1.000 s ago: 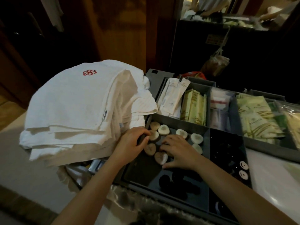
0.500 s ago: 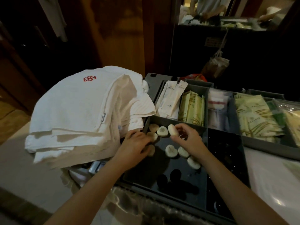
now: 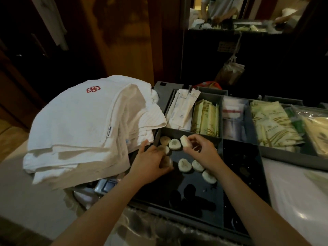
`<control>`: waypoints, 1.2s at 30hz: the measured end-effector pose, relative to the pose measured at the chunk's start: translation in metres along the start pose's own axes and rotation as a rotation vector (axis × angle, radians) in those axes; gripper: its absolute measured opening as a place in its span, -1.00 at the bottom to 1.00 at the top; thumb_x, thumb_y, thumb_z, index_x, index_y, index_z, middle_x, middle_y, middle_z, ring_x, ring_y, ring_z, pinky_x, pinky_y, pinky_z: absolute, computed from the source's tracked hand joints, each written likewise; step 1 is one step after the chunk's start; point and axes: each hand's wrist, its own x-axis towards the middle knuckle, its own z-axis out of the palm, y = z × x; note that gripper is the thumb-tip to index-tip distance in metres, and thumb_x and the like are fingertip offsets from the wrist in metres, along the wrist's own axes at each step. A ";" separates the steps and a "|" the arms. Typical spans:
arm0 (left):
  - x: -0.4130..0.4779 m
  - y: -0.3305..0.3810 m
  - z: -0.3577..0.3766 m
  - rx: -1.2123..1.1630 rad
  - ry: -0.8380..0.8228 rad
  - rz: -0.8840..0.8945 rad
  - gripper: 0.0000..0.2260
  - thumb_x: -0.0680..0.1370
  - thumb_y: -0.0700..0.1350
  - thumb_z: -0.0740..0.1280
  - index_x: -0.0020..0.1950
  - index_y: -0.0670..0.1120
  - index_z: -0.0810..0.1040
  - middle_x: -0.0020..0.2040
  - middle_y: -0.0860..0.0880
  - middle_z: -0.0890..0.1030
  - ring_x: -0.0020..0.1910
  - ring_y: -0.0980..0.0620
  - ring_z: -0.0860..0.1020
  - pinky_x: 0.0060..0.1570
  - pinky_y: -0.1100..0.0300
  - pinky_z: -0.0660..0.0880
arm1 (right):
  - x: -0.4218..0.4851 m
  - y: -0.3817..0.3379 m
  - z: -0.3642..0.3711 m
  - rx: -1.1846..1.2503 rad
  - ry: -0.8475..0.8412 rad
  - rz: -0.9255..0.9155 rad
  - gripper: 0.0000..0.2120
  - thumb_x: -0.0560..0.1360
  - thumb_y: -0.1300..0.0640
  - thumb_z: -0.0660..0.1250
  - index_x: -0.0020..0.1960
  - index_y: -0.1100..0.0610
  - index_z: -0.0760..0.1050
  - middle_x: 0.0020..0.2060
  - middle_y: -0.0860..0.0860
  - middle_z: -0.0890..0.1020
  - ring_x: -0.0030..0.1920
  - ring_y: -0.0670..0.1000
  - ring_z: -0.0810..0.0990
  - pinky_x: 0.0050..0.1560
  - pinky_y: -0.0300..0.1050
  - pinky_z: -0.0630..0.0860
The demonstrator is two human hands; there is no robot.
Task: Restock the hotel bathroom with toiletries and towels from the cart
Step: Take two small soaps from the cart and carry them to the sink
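Far left: folded white towels [image 3: 79, 125] in a stack, red logo [image 3: 93, 89] facing up. The stack's right edge hangs over the left rim of the dark tray [image 3: 195, 201].

Left hand [image 3: 150, 164]: at the tray's left rim. Its grip is curled round a blurred soap [image 3: 168, 161] (I cannot tell whether it is lifted or resting on the tray floor).

Loose soaps [image 3: 184, 165]: pale rounds lying flat in the tray, some by the far-left corner, three in a row below the right wrist.

Right hand [image 3: 204, 153]: over the tray's far end. Its grip is pinched together on a raised soap [image 3: 184, 140], held at thumb and fingertips, clear of the tray floor.

Behind the tray, grey organiser [image 3: 284, 154]. Compartments in order: white sachets [image 3: 184, 110], green-striped packets [image 3: 205, 118], clear pouches [image 3: 232, 112], then pale green packets [image 3: 273, 128] at the right.
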 end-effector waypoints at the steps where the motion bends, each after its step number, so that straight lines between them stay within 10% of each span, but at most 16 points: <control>1: -0.001 -0.001 0.000 -0.096 0.029 -0.020 -0.50 0.44 0.34 0.15 0.16 0.01 0.47 0.07 0.06 0.56 0.22 0.10 0.42 0.42 0.12 -0.18 | 0.000 0.000 0.000 -0.009 0.005 0.003 -0.82 0.42 0.12 0.43 -0.01 0.03 0.49 -0.14 -0.13 0.56 -0.09 -0.12 0.53 -0.09 -0.22 0.44; 10: -0.013 -0.003 -0.012 -0.927 0.146 -0.224 -0.80 0.47 0.02 0.39 0.07 0.04 0.53 -0.03 0.16 0.60 -0.03 0.28 0.54 0.00 0.28 0.46 | -0.002 -0.004 0.002 -0.016 -0.002 0.065 -0.74 0.42 0.12 0.43 0.04 0.04 0.41 -0.05 -0.04 0.52 -0.07 -0.07 0.48 -0.14 -0.24 0.39; 23: -0.040 0.026 -0.030 -0.939 0.354 -0.419 -0.81 0.46 -0.04 0.41 0.04 0.08 0.50 -0.05 0.07 0.60 -0.03 0.13 0.57 0.05 0.14 0.52 | 0.002 -0.022 -0.003 -0.020 -0.129 -0.054 -0.72 0.39 0.06 0.45 0.03 0.06 0.44 -0.09 -0.03 0.57 -0.09 -0.07 0.54 -0.11 -0.21 0.46; 36: -0.172 0.073 -0.060 -0.602 0.552 -0.811 -0.71 0.40 0.13 0.40 0.03 0.04 0.52 -0.10 0.09 0.59 -0.12 0.16 0.56 -0.09 0.16 0.53 | -0.046 -0.102 0.019 -0.162 -0.651 -0.466 -0.73 0.37 -0.05 0.42 -0.01 -0.05 0.40 -0.15 -0.12 0.59 -0.13 -0.10 0.58 -0.08 0.01 0.58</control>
